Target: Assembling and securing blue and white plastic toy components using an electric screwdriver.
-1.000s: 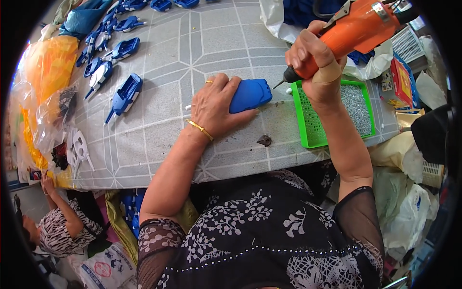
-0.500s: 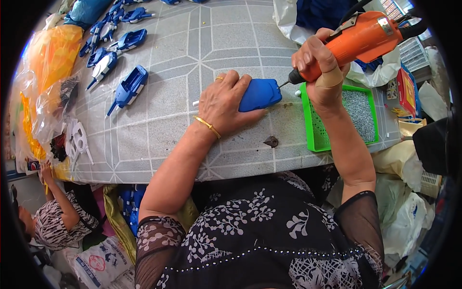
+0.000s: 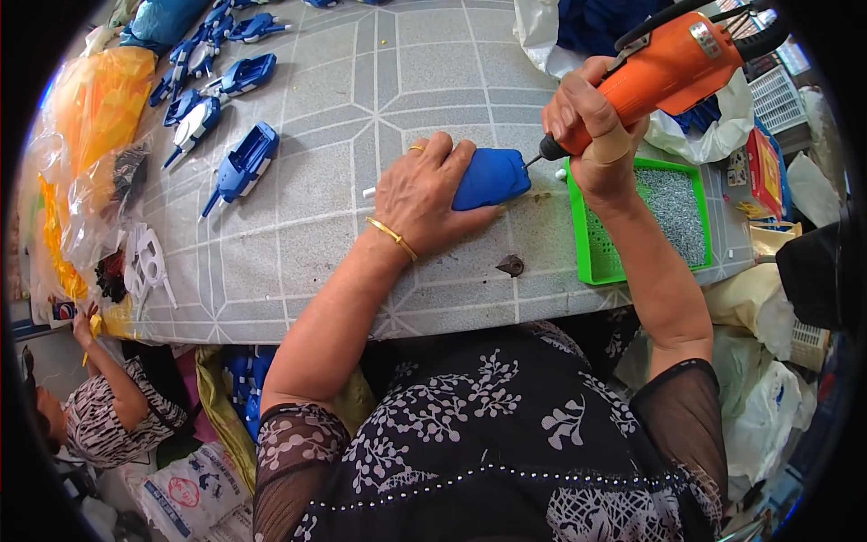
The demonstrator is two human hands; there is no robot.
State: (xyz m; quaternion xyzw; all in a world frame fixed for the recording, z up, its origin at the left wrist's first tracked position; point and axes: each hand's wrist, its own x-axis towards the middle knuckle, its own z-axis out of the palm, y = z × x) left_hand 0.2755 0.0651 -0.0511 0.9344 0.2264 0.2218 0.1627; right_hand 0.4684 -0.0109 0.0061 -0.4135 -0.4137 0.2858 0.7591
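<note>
My left hand is wrapped over a blue plastic toy body and presses it to the table. A short white rod sticks out on the hand's left side. In my right hand is an orange electric screwdriver, gripped near its front end. Its thin bit points down-left and meets the right end of the blue body; whether a screw sits at the tip is too small to tell. Under my right forearm stands a green tray holding many small silver screws.
Several blue-and-white toy parts lie at the far left. Beside them are an orange plastic bag and white plastic frames. A small dark pointed piece rests near the front edge. Another person sits at the lower left.
The orange screwdriver and my right hand have shifted slightly left and down, with the bit still at the blue body's end. My left hand and the blue body have barely moved.
</note>
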